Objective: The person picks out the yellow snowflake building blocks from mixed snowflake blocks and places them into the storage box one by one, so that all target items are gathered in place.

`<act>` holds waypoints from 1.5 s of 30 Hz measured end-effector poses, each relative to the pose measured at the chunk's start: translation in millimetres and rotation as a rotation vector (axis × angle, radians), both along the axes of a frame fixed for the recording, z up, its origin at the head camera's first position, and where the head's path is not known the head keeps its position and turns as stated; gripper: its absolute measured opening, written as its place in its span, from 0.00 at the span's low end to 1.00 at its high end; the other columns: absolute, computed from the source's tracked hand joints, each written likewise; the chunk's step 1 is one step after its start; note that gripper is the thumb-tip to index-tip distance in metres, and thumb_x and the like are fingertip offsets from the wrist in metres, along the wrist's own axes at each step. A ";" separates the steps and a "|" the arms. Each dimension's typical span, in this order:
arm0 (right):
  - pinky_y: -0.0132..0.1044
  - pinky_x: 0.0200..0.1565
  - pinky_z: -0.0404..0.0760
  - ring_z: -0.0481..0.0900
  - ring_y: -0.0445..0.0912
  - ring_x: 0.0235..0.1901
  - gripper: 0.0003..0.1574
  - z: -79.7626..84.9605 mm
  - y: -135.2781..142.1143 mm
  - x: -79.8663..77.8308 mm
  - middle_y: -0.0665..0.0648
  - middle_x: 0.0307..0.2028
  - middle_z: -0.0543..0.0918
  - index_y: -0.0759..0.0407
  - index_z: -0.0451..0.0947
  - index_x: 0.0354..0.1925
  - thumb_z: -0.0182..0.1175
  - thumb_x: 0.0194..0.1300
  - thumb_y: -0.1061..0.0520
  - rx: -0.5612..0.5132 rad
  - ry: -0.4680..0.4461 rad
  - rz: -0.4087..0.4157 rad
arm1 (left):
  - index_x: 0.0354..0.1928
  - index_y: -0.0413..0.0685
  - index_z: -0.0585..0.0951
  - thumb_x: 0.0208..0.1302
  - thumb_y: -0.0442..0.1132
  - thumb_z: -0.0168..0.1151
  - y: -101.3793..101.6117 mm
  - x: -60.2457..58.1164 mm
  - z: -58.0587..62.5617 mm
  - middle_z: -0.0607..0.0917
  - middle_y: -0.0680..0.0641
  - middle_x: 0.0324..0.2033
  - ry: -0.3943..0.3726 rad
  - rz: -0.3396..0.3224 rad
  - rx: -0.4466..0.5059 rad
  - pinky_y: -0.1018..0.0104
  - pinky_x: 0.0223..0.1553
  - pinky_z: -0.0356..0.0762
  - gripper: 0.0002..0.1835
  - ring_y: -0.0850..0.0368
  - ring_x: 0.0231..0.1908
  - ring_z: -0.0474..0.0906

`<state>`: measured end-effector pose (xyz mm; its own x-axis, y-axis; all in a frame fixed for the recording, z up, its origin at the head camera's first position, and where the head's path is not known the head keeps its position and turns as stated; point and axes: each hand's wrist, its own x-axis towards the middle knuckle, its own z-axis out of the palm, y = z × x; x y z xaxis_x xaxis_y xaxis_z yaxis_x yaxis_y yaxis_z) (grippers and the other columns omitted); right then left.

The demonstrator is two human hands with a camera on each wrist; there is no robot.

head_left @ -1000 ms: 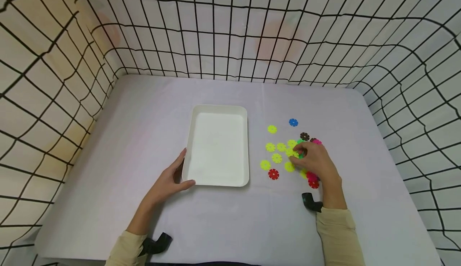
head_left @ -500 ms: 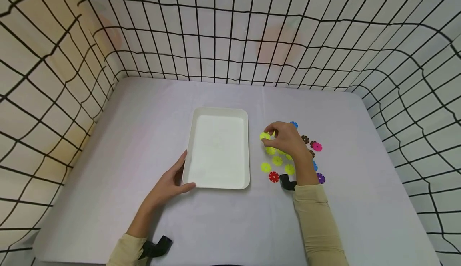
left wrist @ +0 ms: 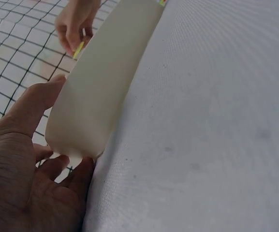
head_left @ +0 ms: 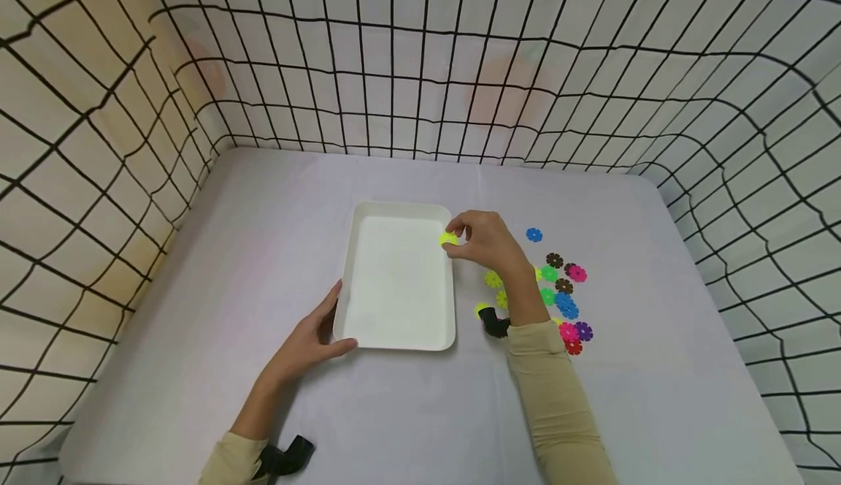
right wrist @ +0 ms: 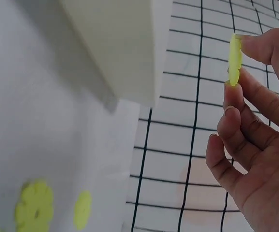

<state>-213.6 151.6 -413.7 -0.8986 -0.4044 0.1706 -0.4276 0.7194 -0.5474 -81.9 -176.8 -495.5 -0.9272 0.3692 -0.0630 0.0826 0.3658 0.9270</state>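
Observation:
My right hand point(head_left: 482, 240) pinches a yellow notched plastic disc point(head_left: 448, 239) between thumb and fingertips, over the right rim of a white tray point(head_left: 397, 277). The right wrist view shows the disc point(right wrist: 234, 60) edge-on between thumb and index finger, the other fingers loosely curled. At the tray's near left corner, my left hand point(head_left: 305, 339) grips it, thumb on the front edge and fingers along the left side. The left wrist view shows that hand point(left wrist: 42, 145) about the tray's corner point(left wrist: 81, 125). Nothing is seen lying in the tray.
Right of the tray lie loose notched discs: a yellow one point(head_left: 493, 279), a green one point(head_left: 548, 274), a pink one point(head_left: 577, 273), a blue one point(head_left: 534, 234) and several more. My right forearm hides part of them. A black wire grid point(head_left: 420, 98) encloses the white table point(head_left: 276, 200) behind and at both sides.
My right hand has moved left from the disc pile to the tray's right rim, carrying a yellow disc picked up there. The left hand stays at the tray corner.

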 end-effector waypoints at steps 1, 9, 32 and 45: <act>0.33 0.29 0.72 0.73 0.46 0.29 0.14 1.9 -5.4 -1.4 0.56 0.31 0.83 0.60 0.84 0.37 0.72 0.52 0.55 -0.008 -0.012 0.005 | 0.78 0.55 0.43 0.56 0.44 0.72 -0.8 -0.1 0.6 0.47 0.43 0.77 0.001 0.001 -0.002 0.50 0.67 0.59 0.56 0.41 0.75 0.51; 0.34 0.33 0.72 0.73 0.46 0.31 0.15 16.4 -45.0 -15.9 0.53 0.33 0.83 0.57 0.85 0.39 0.70 0.54 0.52 -0.047 -0.073 0.051 | 0.78 0.56 0.44 0.57 0.44 0.72 -4.4 0.7 1.4 0.46 0.43 0.77 -0.005 0.002 0.018 0.79 0.64 0.58 0.56 0.41 0.75 0.50; 0.34 0.39 0.75 0.77 0.46 0.35 0.15 -6.5 -93.9 -49.9 0.53 0.36 0.85 0.56 0.86 0.41 0.69 0.54 0.52 -0.021 -0.088 0.029 | 0.78 0.55 0.46 0.56 0.44 0.73 4.4 5.0 -5.1 0.48 0.43 0.77 -0.027 -0.025 0.075 0.86 0.60 0.57 0.55 0.41 0.75 0.51; 0.37 0.46 0.79 0.81 0.46 0.41 0.17 -32.0 -124.4 -69.9 0.54 0.40 0.86 0.56 0.86 0.44 0.69 0.56 0.51 0.062 -0.078 0.038 | 0.78 0.53 0.45 0.57 0.44 0.72 0.4 3.4 -0.9 0.48 0.44 0.77 -0.008 -0.011 0.050 0.64 0.67 0.61 0.55 0.41 0.75 0.52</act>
